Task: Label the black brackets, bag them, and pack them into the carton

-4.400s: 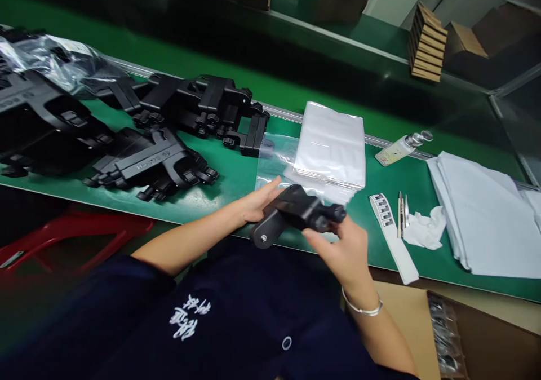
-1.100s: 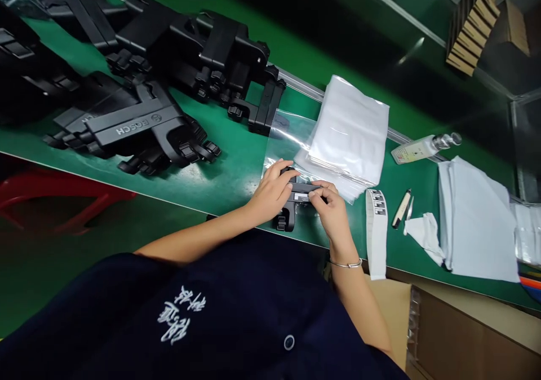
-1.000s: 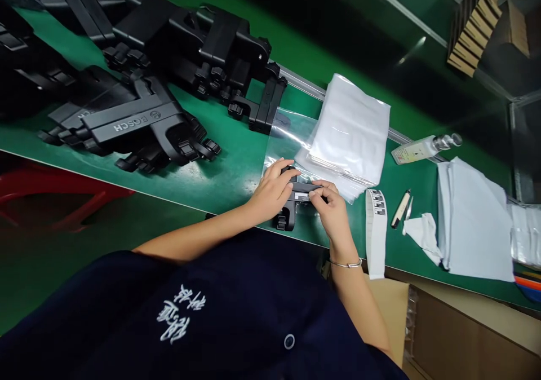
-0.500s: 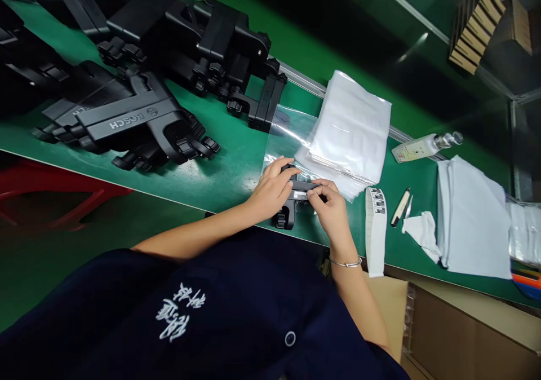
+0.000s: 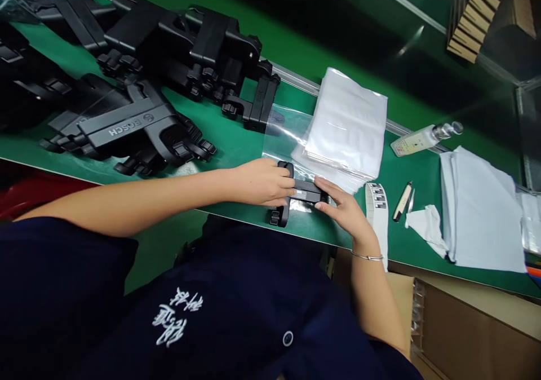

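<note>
A black plastic bracket with a knob at its near end lies across the green bench, close to the front edge. It bears a small whitish label on its bar. My left hand has its fingers curled over the bracket's left part, hiding some of it. At the bracket's right end, my right hand grips it between thumb and fingers. Under and behind the bracket is a clear plastic bag, partly covered by a stack of clear bags.
More black brackets, one marked BOSCH, crowd the bench's left side. To the right are a strip of labels, a cutter, a crumpled white cloth, a bottle and folded pale sheets. A cardboard box stands below.
My left hand has turned and shifted slightly left on the bracket, its forearm now flatter. My right hand has moved from pinching near the label to the bracket's right end.
</note>
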`<action>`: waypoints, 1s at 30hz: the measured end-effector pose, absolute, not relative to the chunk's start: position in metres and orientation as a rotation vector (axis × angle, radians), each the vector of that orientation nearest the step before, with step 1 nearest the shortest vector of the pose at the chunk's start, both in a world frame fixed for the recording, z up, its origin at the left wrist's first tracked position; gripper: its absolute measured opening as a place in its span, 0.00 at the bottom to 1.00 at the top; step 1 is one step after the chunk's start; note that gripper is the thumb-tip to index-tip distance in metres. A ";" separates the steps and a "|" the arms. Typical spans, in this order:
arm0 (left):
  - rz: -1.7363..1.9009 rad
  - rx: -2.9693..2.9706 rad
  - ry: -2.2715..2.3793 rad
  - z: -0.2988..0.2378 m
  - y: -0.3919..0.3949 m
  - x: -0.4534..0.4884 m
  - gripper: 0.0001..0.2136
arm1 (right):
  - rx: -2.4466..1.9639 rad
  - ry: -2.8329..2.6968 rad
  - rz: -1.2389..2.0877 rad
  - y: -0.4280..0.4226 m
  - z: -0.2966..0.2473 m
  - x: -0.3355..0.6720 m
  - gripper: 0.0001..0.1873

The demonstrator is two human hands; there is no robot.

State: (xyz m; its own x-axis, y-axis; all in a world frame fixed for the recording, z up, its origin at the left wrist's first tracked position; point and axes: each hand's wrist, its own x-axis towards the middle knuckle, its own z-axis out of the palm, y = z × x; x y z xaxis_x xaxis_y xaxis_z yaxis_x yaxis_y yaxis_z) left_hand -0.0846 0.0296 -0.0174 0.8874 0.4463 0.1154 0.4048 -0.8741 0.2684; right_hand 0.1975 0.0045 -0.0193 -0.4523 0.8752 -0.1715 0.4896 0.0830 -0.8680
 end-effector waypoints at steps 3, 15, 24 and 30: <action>0.250 2.924 0.522 -0.009 0.035 -0.072 0.13 | -1.342 -2.042 1.257 0.004 -0.021 0.198 0.26; 0.561 2.754 0.977 -0.012 0.013 -0.079 0.18 | -1.285 -2.411 0.847 -0.005 -0.025 0.191 0.30; 1.076 1.854 1.671 -0.029 0.008 -0.105 0.15 | -1.142 -2.430 0.536 -0.033 -0.031 0.192 0.25; 0.867 2.018 1.617 -0.040 0.013 -0.094 0.17 | -1.292 -2.214 0.414 -0.062 -0.016 0.208 0.18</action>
